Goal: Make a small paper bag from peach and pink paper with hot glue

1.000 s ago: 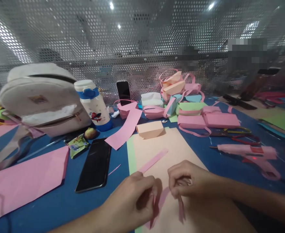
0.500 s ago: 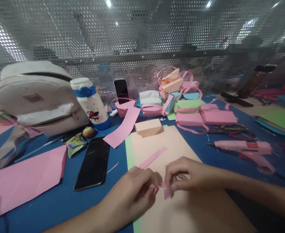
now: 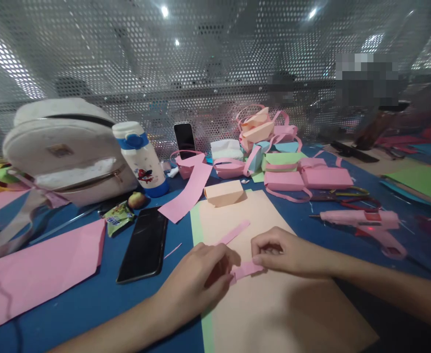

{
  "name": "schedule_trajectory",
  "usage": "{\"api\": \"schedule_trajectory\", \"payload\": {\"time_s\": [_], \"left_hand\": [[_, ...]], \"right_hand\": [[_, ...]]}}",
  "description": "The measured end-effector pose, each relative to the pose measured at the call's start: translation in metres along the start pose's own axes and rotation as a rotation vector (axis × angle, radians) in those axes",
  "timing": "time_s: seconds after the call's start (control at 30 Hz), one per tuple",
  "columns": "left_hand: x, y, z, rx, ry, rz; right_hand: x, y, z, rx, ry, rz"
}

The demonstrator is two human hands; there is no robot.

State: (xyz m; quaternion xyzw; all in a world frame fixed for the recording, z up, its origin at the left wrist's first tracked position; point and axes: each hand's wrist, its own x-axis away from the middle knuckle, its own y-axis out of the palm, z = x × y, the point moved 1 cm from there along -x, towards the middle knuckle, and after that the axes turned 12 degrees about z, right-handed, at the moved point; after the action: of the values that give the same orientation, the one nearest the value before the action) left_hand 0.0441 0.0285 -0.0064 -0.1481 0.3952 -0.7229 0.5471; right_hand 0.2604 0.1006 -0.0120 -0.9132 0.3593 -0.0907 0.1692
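Observation:
Between my two hands stretches a short pink paper strip [image 3: 248, 269], low over a peach paper sheet [image 3: 270, 314]. My left hand [image 3: 210, 269] pinches its left end, where a small folded bit shows at the fingertips. The thumb and fingers of my right hand [image 3: 279, 252] close on the other end. Just behind my left hand, a second pink strip [image 3: 235, 232] lies slantwise on the sheet, partly hidden by the knuckles. A small folded peach paper box [image 3: 225, 192] rests at the sheet's far end.
On the right lies a pink glue gun [image 3: 370, 223] with a red light, in front of scissors [image 3: 360, 201]. Folded paper bags [image 3: 285, 180] crowd the back. To the left are a black phone [image 3: 144, 245], a bottle [image 3: 144, 159], a backpack [image 3: 72, 152] and pink paper [image 3: 46, 267].
My right hand has shifted slightly up and turned, and the strip now spans flatter between both hands instead of hanging bent. The view has swung a little.

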Motion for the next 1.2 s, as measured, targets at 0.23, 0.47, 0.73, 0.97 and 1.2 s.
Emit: {"api": "schedule_trajectory", "payload": {"time_s": [0.23, 0.47, 0.73, 0.97, 1.2], "left_hand": [[0.001, 0.007, -0.002, -0.005, -0.056, 0.047], [-0.001, 0.012, -0.001, -0.061, -0.032, 0.074], [0.003, 0.015, -0.005, -0.251, 0.260, 0.226], [0.028, 0.019, -0.002, -0.548, 0.584, 0.393], [0.056, 0.018, -0.010, -0.634, 0.638, 0.387]], "right_hand": [[0.000, 0.008, 0.000, 0.285, -0.146, 0.075], [0.000, 0.017, -0.002, 0.515, -0.248, 0.107], [0.000, 0.025, 0.003, 0.635, -0.271, 0.136], [-0.002, 0.027, 0.003, 0.633, -0.255, 0.139], [-0.005, 0.032, -0.007, 0.597, -0.243, 0.154]]}}
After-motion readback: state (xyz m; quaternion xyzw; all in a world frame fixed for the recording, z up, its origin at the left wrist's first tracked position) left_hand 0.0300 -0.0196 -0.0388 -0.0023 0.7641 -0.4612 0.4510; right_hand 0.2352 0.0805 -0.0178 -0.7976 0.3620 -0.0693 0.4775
